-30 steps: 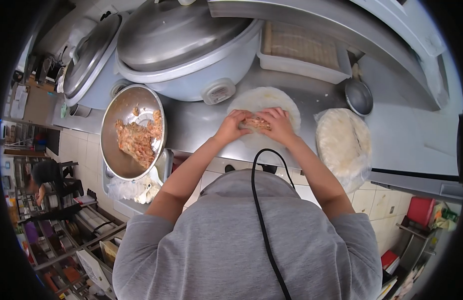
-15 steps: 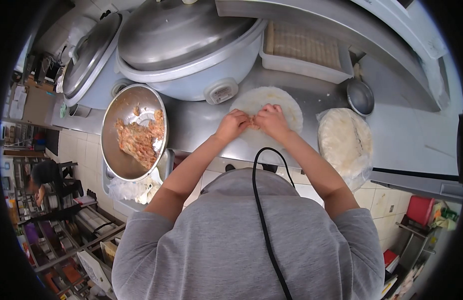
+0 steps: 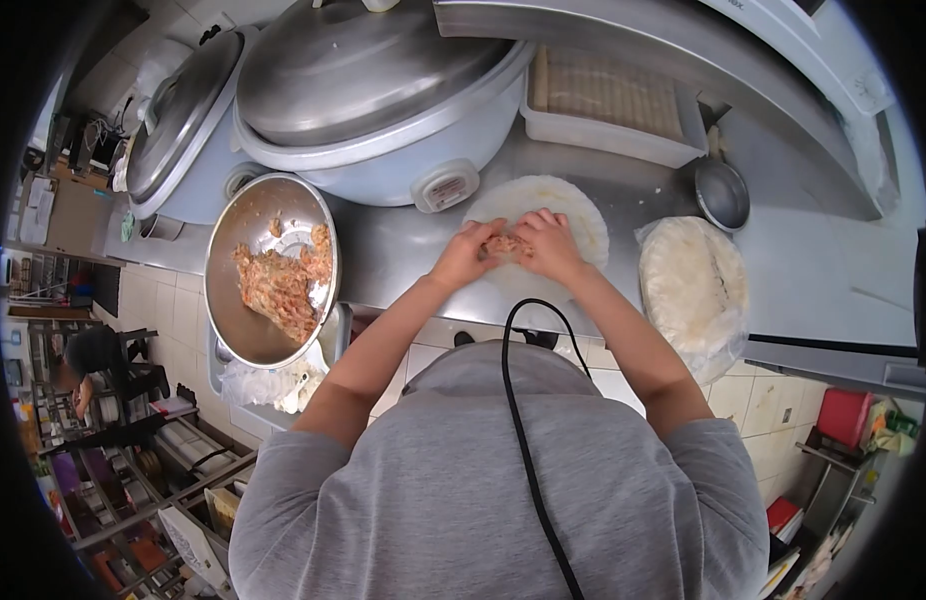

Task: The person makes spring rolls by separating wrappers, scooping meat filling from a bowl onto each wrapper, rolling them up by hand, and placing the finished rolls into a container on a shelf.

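Note:
A thin round white wrapper (image 3: 578,215) lies on the steel counter, with a small strip of pinkish meat filling (image 3: 505,246) on it. My left hand (image 3: 465,255) curls its fingers round the left end of the filling. At the right end, my right hand (image 3: 548,245) presses the filling with its fingertips. A steel bowl (image 3: 245,330) holding a larger mass of meat mixture (image 3: 278,285) stands at the left. Right of the hands rests a stack of pale wrappers (image 3: 691,285) in a clear plastic bag.
Two large lidded cookers (image 3: 383,165) stand at the back left. A white tray of pale rolls (image 3: 613,135) is at the back right, beside a metal ladle (image 3: 722,195). A steel shelf (image 3: 663,60) overhangs the counter (image 3: 383,245). A person (image 3: 88,360) is at far left.
My hands came together over the filling, then moved slightly apart, showing more of it between them. The filling looks more compact than a second ago.

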Motion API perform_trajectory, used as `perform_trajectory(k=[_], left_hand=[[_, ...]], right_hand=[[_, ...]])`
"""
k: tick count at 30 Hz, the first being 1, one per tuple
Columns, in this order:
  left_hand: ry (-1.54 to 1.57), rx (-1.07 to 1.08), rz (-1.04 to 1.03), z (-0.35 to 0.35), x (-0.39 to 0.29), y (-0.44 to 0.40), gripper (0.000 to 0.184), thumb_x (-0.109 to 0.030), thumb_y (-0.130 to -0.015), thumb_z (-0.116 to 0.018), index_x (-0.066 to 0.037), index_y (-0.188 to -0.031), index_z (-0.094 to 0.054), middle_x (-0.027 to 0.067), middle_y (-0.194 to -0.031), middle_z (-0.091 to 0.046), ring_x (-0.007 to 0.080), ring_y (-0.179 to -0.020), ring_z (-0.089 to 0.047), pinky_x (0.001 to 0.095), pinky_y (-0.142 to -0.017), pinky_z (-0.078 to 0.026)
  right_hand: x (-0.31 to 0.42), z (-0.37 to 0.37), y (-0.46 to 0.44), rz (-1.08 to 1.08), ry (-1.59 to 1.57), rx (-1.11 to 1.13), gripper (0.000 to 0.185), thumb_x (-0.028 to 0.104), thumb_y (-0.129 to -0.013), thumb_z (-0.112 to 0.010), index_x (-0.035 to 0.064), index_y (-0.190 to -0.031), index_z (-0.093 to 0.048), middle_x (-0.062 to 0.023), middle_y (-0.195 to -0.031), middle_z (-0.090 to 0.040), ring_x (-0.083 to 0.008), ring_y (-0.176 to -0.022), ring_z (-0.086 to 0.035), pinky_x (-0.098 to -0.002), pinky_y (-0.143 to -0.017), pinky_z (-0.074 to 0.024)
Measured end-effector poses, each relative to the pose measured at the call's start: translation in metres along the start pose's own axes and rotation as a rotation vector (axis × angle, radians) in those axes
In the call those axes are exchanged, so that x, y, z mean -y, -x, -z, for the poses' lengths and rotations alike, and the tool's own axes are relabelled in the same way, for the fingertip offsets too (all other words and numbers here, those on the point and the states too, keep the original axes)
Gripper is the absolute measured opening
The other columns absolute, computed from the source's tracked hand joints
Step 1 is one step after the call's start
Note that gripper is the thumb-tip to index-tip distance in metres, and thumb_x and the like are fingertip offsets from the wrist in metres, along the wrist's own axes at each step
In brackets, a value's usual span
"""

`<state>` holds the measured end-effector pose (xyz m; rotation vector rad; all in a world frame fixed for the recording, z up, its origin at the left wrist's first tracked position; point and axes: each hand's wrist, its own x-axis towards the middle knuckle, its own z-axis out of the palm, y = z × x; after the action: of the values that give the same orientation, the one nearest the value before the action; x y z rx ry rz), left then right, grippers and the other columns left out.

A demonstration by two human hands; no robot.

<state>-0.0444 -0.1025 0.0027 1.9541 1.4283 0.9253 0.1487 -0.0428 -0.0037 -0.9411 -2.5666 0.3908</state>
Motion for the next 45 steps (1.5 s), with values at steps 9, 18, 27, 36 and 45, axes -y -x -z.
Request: perform_trajectory(k=[9,18,27,36,45], left_hand=[[-0.074,-0.012,-0.092,0.002,0.009,-0.004,0.04,0.0,-0.066,-0.071,-0.004,-0.105,-0.062,0.0105,-0.09,-0.063,0.0271,-0.085,-0.058,0.0342,-0.073,-0.049],[0.006,-0.092,-0.129,0.004,0.006,-0.01,0.013,-0.002,-0.065,-0.071,-0.003,-0.077,-0.064,0.0088,-0.081,-0.064,0.0268,-0.08,-0.059,0.0346,-0.07,-0.048],[0.053,-0.083,-0.167,0.012,0.015,-0.005,0.019,0.0,-0.063,-0.071,-0.002,-0.081,-0.064,0.0105,-0.09,-0.063,0.0289,-0.082,-0.057,0.0357,-0.073,-0.048],[-0.021,-0.127,0.215,0.011,0.003,0.009,0.023,0.001,-0.067,-0.07,-0.003,-0.089,-0.066,0.0119,-0.085,-0.062,0.0286,-0.083,-0.059,0.0343,-0.069,-0.048],[0.046,-0.237,0.038,0.002,0.012,0.015,0.013,0.002,-0.069,-0.066,-0.001,-0.081,-0.068,0.0089,-0.083,-0.065,0.024,-0.077,-0.06,0.0303,-0.067,-0.047]], right_hand=[[0.005,-0.013,-0.002,-0.019,-0.038,-0.032,0.022,0.023,-0.069,-0.069,0.0139,-0.089,-0.066,0.0027,-0.089,-0.058,-0.018,-0.098,-0.049,-0.0365,-0.085,-0.0322],[0.005,-0.006,-0.009,0.085,-0.102,-0.113,0.008,0.016,-0.071,-0.063,0.0124,-0.078,-0.064,0.001,-0.083,-0.06,-0.0189,-0.097,-0.05,-0.0369,-0.085,-0.0318],[0.005,-0.002,-0.007,0.006,-0.022,-0.068,0.011,0.025,-0.071,-0.068,0.0145,-0.075,-0.067,0.0052,-0.086,-0.062,-0.0165,-0.097,-0.05,-0.0374,-0.084,-0.0319],[0.015,-0.013,-0.012,-0.056,-0.013,0.023,0.027,0.03,-0.069,-0.071,0.0156,-0.092,-0.068,0.0043,-0.092,-0.06,-0.0168,-0.098,-0.047,-0.0376,-0.086,-0.0307],[0.04,-0.016,-0.022,-0.06,0.052,0.017,0.022,0.03,-0.072,-0.069,0.0147,-0.087,-0.067,0.0046,-0.089,-0.059,-0.0166,-0.095,-0.048,-0.0372,-0.084,-0.0314]])
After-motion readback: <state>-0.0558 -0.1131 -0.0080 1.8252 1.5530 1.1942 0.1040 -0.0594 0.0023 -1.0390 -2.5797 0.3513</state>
